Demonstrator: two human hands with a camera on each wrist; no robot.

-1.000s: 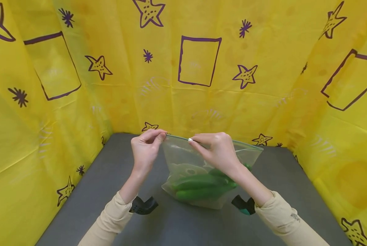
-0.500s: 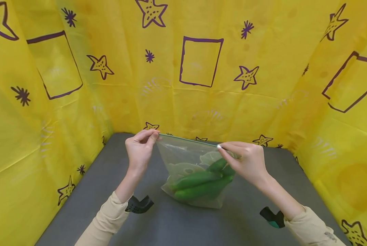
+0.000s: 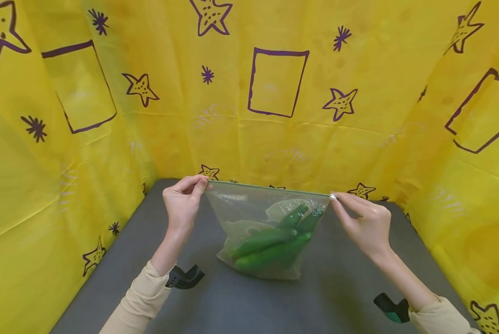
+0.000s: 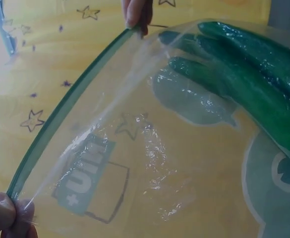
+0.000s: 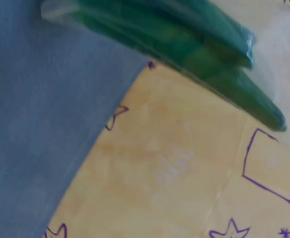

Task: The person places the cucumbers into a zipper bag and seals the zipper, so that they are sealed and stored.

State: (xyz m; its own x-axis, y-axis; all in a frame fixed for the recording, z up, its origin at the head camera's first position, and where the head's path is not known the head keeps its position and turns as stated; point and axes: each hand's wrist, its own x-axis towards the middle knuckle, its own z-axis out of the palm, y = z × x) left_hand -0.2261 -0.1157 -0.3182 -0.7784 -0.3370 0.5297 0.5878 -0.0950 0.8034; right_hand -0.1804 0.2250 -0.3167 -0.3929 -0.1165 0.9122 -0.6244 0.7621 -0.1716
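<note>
A clear zip bag (image 3: 245, 204) with a green top strip stands on the grey table, holding several long green cucumbers (image 3: 266, 248). My left hand (image 3: 179, 204) pinches the strip's left corner between thumb and fingers. At the strip's right end, my right hand (image 3: 366, 227) pinches it too; a small white spot shows at those fingertips, too small to identify. Stretched between both hands, the strip (image 4: 68, 106) looks taut in the left wrist view, with pale green printing on the film. Cucumbers (image 5: 199, 64) cross the top of the right wrist view.
A grey tabletop (image 3: 249, 306) lies under the bag. Yellow cloth (image 3: 274, 144) with purple stars and rectangles walls the back and both sides. Dark wrist-worn pieces (image 3: 186, 277) hang below both forearms, near the beige sleeves.
My right hand has slid along the strip to the right, from mid-bag to its right end. My left hand has shifted slightly left, still pinching the corner. The cucumbers are now less covered.
</note>
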